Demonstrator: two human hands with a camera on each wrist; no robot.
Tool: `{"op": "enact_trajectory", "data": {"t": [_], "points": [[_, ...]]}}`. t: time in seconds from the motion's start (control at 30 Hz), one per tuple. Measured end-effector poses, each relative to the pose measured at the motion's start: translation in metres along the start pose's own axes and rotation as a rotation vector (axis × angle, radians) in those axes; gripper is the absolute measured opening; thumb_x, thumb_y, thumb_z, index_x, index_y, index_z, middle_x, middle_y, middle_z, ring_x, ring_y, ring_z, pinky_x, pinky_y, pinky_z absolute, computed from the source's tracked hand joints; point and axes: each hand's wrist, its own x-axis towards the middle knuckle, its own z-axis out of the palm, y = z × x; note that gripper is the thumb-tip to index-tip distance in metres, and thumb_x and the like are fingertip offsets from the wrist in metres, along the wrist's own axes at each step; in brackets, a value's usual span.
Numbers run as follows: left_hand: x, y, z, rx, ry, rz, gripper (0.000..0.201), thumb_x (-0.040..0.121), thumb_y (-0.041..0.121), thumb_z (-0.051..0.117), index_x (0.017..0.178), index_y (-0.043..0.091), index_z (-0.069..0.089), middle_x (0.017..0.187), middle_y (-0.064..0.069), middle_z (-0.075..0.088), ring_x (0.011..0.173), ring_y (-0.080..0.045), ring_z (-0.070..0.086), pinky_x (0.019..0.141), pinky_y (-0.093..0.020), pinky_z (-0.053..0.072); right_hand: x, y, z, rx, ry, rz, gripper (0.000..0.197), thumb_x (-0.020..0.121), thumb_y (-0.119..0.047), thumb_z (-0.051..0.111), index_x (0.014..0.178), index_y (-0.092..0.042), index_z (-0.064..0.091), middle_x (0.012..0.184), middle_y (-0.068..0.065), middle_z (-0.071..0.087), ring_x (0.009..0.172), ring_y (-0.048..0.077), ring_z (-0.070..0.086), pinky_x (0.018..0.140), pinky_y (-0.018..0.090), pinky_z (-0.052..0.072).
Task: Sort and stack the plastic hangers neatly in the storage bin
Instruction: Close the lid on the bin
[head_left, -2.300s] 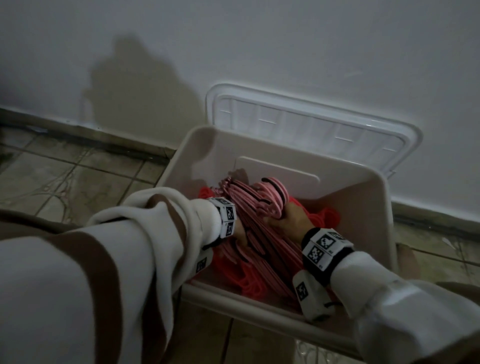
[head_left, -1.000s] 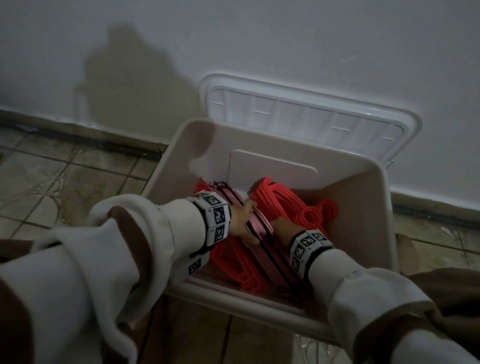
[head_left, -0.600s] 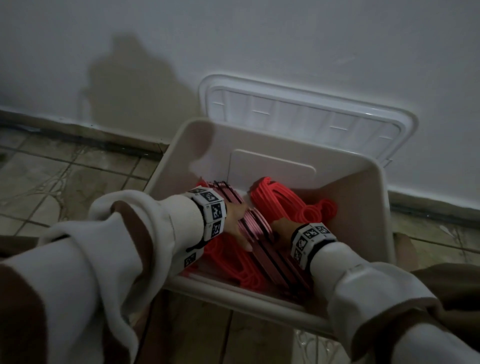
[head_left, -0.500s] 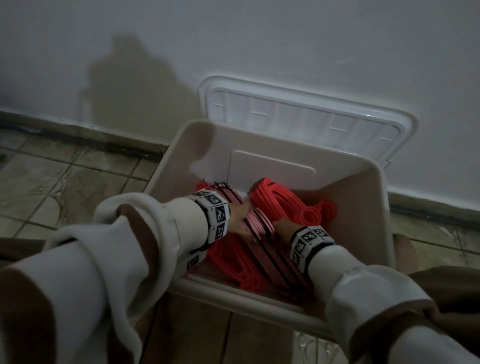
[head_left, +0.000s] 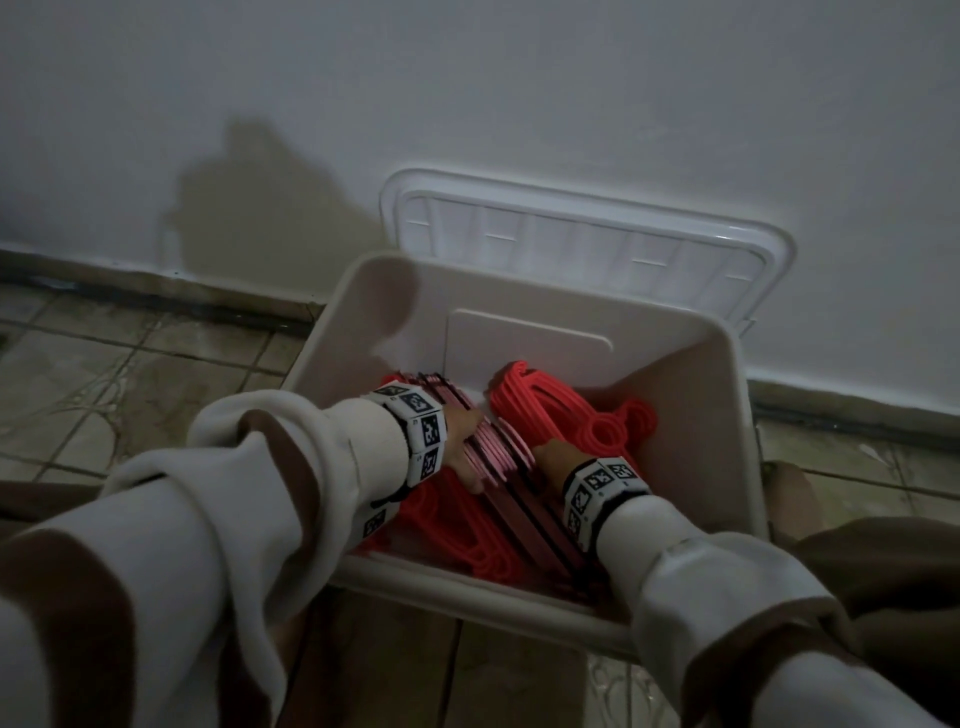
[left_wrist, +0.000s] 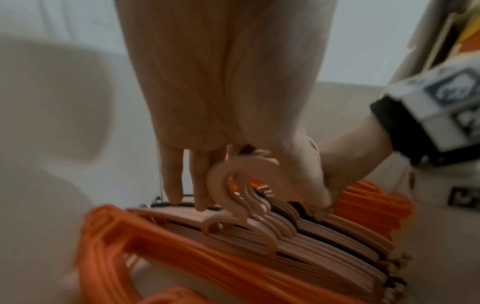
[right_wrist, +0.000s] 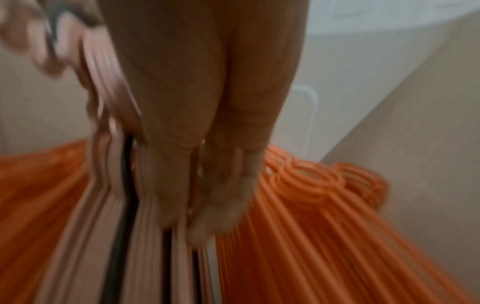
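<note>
Orange hangers (head_left: 457, 525) lie at the left inside the storage bin (head_left: 691, 457). The left hand (head_left: 460, 441) rests straight-fingered on the pink hangers (head_left: 501, 452), a stack standing on edge in the bin's middle. The right hand (head_left: 553, 457) presses extended fingers (right_wrist: 166, 185) against the stack's other face; its grip appears flat, though blur limits certainty. More orange hangers lie at right. The lid (head_left: 587, 239) leans against the wall.
</note>
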Motion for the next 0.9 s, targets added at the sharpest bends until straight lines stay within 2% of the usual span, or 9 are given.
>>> {"op": "enact_trajectory", "data": {"t": [0.1,0.17,0.23,0.33,0.53,0.67,0.77,0.83,0.9], "points": [[-0.011,0.001,-0.011,-0.061,0.038,0.03,0.094,0.069,0.047,0.076,0.142,0.011,0.028,0.143,-0.007,0.043,0.13,-0.024,0.043,0.109,-0.033,0.034,-0.012,0.006,-0.009,0.007,0.067,0.024,0.033,0.092,-0.014,0.048,0.124,-0.005,0.053,0.125,0.018,0.056,0.116,0.032,0.055,0.096,0.034,0.044],[-0.018,0.002,-0.023,-0.13,0.054,0.035,0.077,0.073,0.032,0.077,0.136,0.01,0.037,0.135,-0.004,0.049,0.123,-0.021,0.048,0.097,-0.021,0.036,-0.022,0.011,-0.021,0.016,0.14,0.017,0.034,0.086,-0.019,0.054,0.118,-0.009,0.054,0.121,0.017,0.058,0.114,0.033,0.056,0.097,0.038,0.045],[-0.024,0.0,-0.037,-0.154,0.096,0.03,0.068,0.077,0.026,0.075,0.133,0.007,0.042,0.13,-0.008,0.055,0.118,-0.021,0.052,0.084,-0.018,0.037,-0.035,0.013,-0.04,0.036,0.182,0.009,0.034,0.085,-0.017,0.054,0.118,-0.009,0.055,0.12,0.017,0.059,0.114,0.032,0.056,0.097,0.036,0.043],[-0.034,-0.009,-0.062,-0.202,0.198,0.002,0.061,0.081,0.026,0.07,0.132,0.007,0.042,0.128,-0.011,0.056,0.116,-0.025,0.053,0.088,-0.023,0.04,-0.052,0.018,-0.07,0.085,0.292,0.001,0.029,0.089,-0.011,0.049,0.116,-0.003,0.057,0.118,0.02,0.06,0.11,0.031,0.058,0.091,0.033,0.043],[-0.055,-0.028,-0.129,-0.215,0.497,-0.064,0.039,0.088,0.018,0.061,0.124,0.005,0.053,0.126,-0.013,0.057,0.117,-0.027,0.051,0.093,-0.028,0.04,-0.081,0.037,-0.125,0.125,0.611,0.141,0.026,0.088,-0.012,0.048,0.112,-0.015,0.055,0.116,0.011,0.061,0.105,0.029,0.059,0.085,0.036,0.047],[-0.052,-0.05,-0.158,-0.337,0.717,-0.211,0.045,0.088,0.018,0.057,0.128,0.003,0.044,0.131,-0.02,0.048,0.118,-0.034,0.048,0.095,-0.036,0.041,-0.089,0.057,-0.154,0.289,0.906,0.255,0.032,0.085,-0.008,0.051,0.117,-0.01,0.048,0.121,0.012,0.051,0.109,0.03,0.052,0.084,0.04,0.045],[-0.045,-0.059,-0.168,-0.354,0.832,-0.272,0.054,0.087,0.018,0.057,0.134,0.004,0.034,0.133,-0.022,0.036,0.12,-0.037,0.041,0.099,-0.041,0.038,-0.086,0.073,-0.167,0.24,1.112,0.363,0.042,0.081,-0.001,0.053,0.122,-0.008,0.044,0.126,0.014,0.043,0.116,0.031,0.043,0.09,0.042,0.041],[-0.037,-0.062,-0.172,-0.291,0.845,-0.253,0.056,0.086,0.016,0.057,0.136,0.007,0.033,0.134,-0.019,0.035,0.121,-0.036,0.037,0.1,-0.042,0.037,-0.076,0.081,-0.17,0.215,1.109,0.386,0.05,0.08,0.001,0.051,0.128,-0.01,0.041,0.132,0.01,0.042,0.123,0.028,0.039,0.1,0.042,0.034],[-0.028,-0.063,-0.172,-0.214,0.842,-0.254,0.051,0.087,0.016,0.055,0.133,0.01,0.036,0.132,-0.016,0.038,0.12,-0.033,0.037,0.097,-0.043,0.038,-0.066,0.084,-0.171,0.208,1.024,0.397,0.056,0.08,0.001,0.05,0.133,-0.013,0.037,0.135,0.007,0.04,0.128,0.025,0.036,0.109,0.045,0.024]]}}
